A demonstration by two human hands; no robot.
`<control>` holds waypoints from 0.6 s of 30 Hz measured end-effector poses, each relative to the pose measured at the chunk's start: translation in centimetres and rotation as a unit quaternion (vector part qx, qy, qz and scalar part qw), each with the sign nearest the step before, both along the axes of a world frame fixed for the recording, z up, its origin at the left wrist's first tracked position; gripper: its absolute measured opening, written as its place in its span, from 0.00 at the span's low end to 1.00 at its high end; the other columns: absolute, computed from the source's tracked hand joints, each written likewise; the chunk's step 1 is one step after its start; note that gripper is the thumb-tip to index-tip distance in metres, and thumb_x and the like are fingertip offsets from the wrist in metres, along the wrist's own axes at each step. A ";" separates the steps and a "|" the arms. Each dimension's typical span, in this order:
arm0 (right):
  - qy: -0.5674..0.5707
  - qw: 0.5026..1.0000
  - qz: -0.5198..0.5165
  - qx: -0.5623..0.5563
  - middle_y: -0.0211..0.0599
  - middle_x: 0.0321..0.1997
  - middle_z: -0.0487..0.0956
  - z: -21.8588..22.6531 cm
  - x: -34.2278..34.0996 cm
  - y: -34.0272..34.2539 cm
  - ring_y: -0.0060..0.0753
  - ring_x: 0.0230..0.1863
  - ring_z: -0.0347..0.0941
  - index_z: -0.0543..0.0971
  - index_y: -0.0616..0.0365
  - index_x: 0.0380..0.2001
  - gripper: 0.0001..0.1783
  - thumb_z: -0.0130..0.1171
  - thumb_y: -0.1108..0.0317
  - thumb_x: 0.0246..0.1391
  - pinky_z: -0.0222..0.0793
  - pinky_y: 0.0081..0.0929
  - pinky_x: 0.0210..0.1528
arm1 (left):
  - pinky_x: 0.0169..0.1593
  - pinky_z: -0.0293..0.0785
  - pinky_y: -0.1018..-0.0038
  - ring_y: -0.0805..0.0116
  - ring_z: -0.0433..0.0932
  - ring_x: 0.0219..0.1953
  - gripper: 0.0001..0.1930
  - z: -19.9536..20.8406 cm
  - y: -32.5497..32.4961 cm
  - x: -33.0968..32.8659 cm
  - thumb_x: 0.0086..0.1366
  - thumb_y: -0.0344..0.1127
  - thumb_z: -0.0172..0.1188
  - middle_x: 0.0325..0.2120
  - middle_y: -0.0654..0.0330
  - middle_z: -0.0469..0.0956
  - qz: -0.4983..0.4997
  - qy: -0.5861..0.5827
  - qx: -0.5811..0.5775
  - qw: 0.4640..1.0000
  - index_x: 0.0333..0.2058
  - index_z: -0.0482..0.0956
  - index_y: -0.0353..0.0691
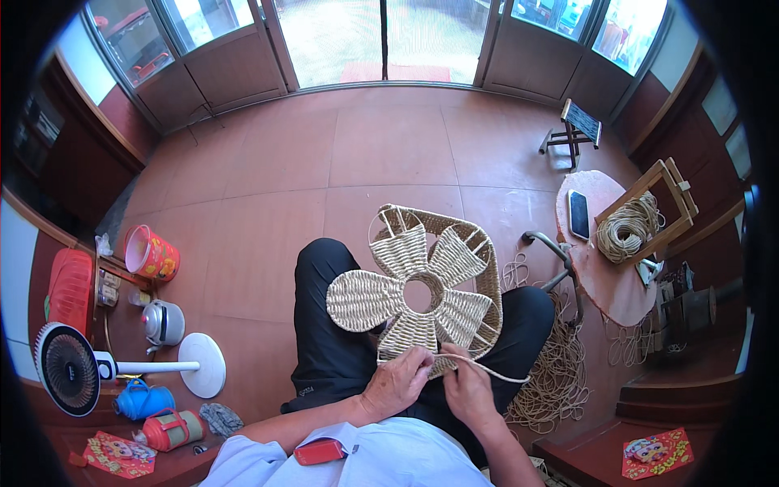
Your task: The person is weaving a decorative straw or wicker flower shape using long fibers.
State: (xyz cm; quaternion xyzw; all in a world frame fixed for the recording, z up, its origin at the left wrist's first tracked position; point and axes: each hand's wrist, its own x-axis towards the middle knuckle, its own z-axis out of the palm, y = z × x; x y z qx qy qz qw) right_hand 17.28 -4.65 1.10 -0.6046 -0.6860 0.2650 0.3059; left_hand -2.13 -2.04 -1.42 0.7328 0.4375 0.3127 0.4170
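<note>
On my lap rests a basket woven from straw-coloured cord, its front shaped like a flower (419, 293) with a round hole in the middle. One petal is fully covered; others show bare frame wire at their outer ends. Behind the flower stands the woven basket side (485, 268). My left hand (398, 381) is closed, pinching the end of the lowest petal. Close beside it, my right hand (468, 393) grips a cord (505, 376) whose loose part sticks out to the right. My fingers partly hide the spot where the cord meets the petal.
Loose cord (552, 381) lies heaped on the floor at my right. A low table (604, 280) holds a phone (578, 214) and a cord coil (629, 229) on a wooden frame. At left are a fan (201, 365), kettle (164, 323) and red bucket (152, 252); a folding stool (578, 130) stands far right.
</note>
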 end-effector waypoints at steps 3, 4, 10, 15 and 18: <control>0.065 0.986 -0.007 -0.152 0.55 0.54 0.85 -0.6 -0.9 0.2 0.46 0.36 0.88 0.75 0.67 0.66 0.24 0.51 0.81 0.68 0.84 0.40 0.40 | 0.42 0.84 0.56 0.46 0.88 0.39 0.10 -0.2 0.0 0.1 0.73 0.28 0.63 0.38 0.49 0.84 0.013 0.009 0.010 1.000 0.50 0.76 0.36; 0.159 0.930 -0.032 -0.330 0.54 0.57 0.84 -0.8 -0.9 0.4 0.39 0.32 0.88 0.73 0.69 0.68 0.25 0.49 0.81 0.70 0.84 0.36 0.34 | 0.43 0.84 0.56 0.46 0.88 0.40 0.11 -0.3 0.0 0.1 0.73 0.29 0.63 0.39 0.49 0.83 0.014 0.008 0.007 1.000 0.51 0.77 0.37; 0.277 0.870 0.035 -0.406 0.44 0.52 0.84 -2.1 0.2 2.6 0.26 0.28 0.85 0.66 0.65 0.75 0.29 0.40 0.83 0.72 0.75 0.24 0.22 | 0.43 0.85 0.56 0.47 0.88 0.43 0.16 -0.3 0.3 0.6 0.74 0.31 0.64 0.45 0.51 0.82 -0.004 0.053 0.050 0.997 0.57 0.78 0.40; 0.283 0.859 0.041 -0.425 0.42 0.49 0.83 -2.6 0.7 2.7 0.25 0.27 0.83 0.63 0.62 0.78 0.34 0.44 0.82 0.69 0.75 0.24 0.22 | 0.42 0.85 0.57 0.48 0.87 0.41 0.13 -0.5 0.5 0.9 0.74 0.32 0.63 0.44 0.51 0.81 0.007 0.092 0.055 0.994 0.55 0.78 0.40; 0.258 0.871 0.035 -0.416 0.42 0.50 0.82 -2.8 1.0 2.3 0.24 0.26 0.82 0.61 0.61 0.79 0.38 0.46 0.81 0.66 0.75 0.24 0.23 | 0.41 0.85 0.57 0.47 0.86 0.39 0.09 -0.8 0.5 1.0 0.74 0.33 0.63 0.41 0.52 0.80 -0.011 0.103 0.064 0.993 0.50 0.78 0.40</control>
